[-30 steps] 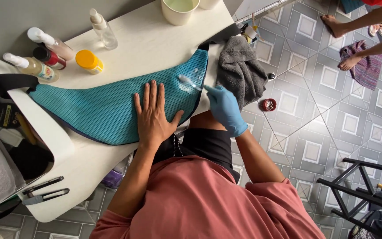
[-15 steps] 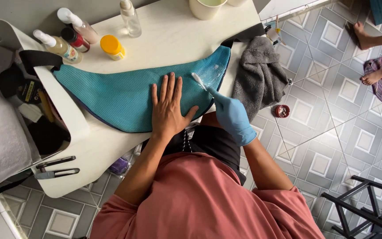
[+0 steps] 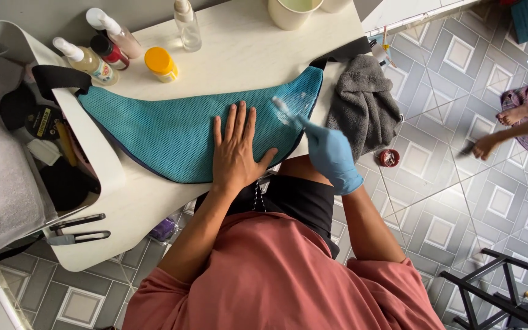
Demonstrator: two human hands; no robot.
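Note:
A teal mesh sling bag with black straps lies flat across a white table. My bare left hand presses flat on the bag's middle, fingers spread. My right hand, in a blue glove, grips a small white brush whose head is blurred over the bag's right end, where white foam shows.
Spray bottles, a clear bottle and a yellow-lidded jar stand at the table's back. A cream cup is at the far edge. A grey towel hangs off the right. Scissors lie front left. Another person's hand reaches in at right.
The brush in my gloved right hand has shifted over the bag's right end and is now blurred. My left hand stays flat on the bag. The view has drifted slightly.

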